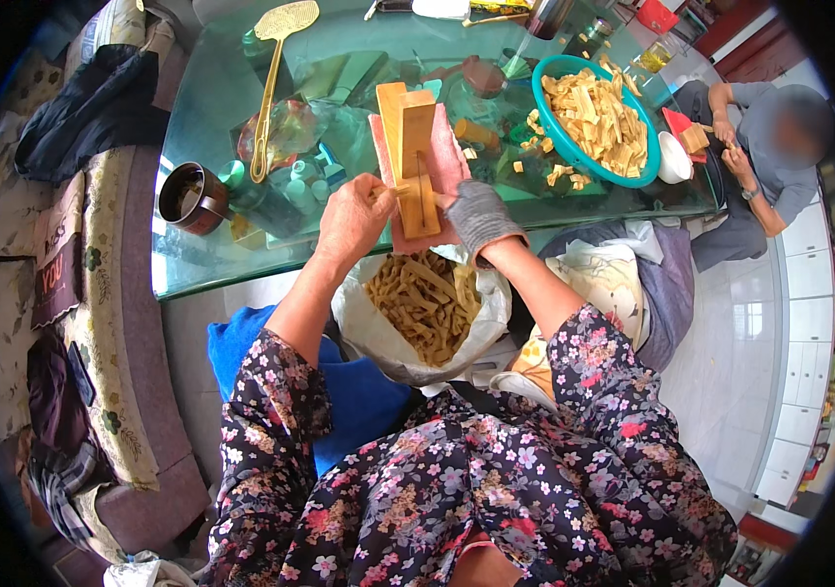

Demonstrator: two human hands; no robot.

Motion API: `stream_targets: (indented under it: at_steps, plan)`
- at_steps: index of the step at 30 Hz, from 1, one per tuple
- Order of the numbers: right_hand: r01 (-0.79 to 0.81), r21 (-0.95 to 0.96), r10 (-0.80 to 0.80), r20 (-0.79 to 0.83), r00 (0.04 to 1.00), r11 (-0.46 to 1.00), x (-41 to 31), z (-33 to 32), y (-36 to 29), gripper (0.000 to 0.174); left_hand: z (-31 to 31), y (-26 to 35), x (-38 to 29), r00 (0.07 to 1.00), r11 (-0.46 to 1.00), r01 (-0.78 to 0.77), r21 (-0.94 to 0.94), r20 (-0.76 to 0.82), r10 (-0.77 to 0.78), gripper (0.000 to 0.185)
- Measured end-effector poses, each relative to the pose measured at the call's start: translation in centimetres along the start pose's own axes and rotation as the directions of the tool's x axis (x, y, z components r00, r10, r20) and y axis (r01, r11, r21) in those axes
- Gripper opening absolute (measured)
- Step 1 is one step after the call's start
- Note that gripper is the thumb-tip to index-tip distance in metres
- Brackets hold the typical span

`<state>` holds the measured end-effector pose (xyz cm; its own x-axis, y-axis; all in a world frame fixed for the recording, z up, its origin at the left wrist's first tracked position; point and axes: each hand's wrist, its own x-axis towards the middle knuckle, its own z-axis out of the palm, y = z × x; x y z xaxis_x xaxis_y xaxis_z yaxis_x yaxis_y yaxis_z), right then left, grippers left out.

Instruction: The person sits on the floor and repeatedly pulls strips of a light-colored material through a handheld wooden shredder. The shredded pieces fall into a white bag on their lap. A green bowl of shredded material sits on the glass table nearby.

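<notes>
A wooden block tool with a slot or blade line (417, 198) rests on a pink cloth (454, 147) at the glass table's near edge. On its left side, my left hand (359, 216) pinches a thin pale strip (397, 189) whose end lies at the wood. My right hand (482, 216), in a grey fingerless glove, is against the tool's right side; its fingertips are partly hidden, and I cannot tell whether it grips anything. Below the table edge, a white sack (351, 308) holds many tan dried strips (425, 301).
A teal basket (546, 132) of pale yellow pieces stands on the glass table (241, 264), loose pieces beside it. A yellow fly swatter (268, 110) and a dark metal mug (193, 198) lie left. Another person (777, 154) sits at right near a white bowl (674, 158).
</notes>
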<state>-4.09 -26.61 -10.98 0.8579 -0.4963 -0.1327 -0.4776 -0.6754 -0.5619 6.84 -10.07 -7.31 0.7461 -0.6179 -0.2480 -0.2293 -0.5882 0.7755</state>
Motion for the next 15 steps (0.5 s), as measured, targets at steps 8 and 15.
stream_targets:
  at_steps: [8,15]
  plan:
    - [0.146,0.244,-0.081,-0.26,0.962,0.959,-6.1,-2.9,-4.6,0.021,0.9,-0.4,-5.0,0.884,0.906,-0.42,0.052,-0.203,0.422,0.026]
    - [0.677,-0.059,-0.652,-0.343,0.677,0.734,-10.1,-2.4,-6.5,0.019,3.9,0.0,-7.6,0.736,0.213,0.665,-0.715,0.677,-0.024,0.049]
